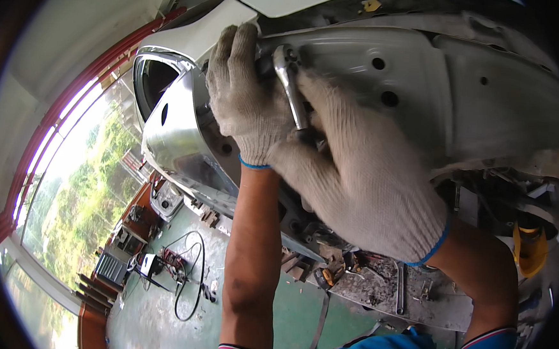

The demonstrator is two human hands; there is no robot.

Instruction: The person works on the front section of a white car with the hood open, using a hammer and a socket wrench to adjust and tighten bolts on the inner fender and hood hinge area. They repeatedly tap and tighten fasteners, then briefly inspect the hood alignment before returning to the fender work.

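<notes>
A chrome ratchet wrench lies across the front of a grey car body panel. My right hand, in a white knitted glove with a blue cuff, is closed round its dark handle and looks blurred. Just left of the ratchet head, my left hand, gloved alike, rests against the body by the door hinge area, fingers pointing up. Whether it holds the socket side is hidden behind the glove. The silver car door stands open beyond the left hand.
Below the car, a bench bears a combination wrench and a yellow-and-black power tool. A yellow container is at the right. A looped black cable lies on the green floor at the lower left.
</notes>
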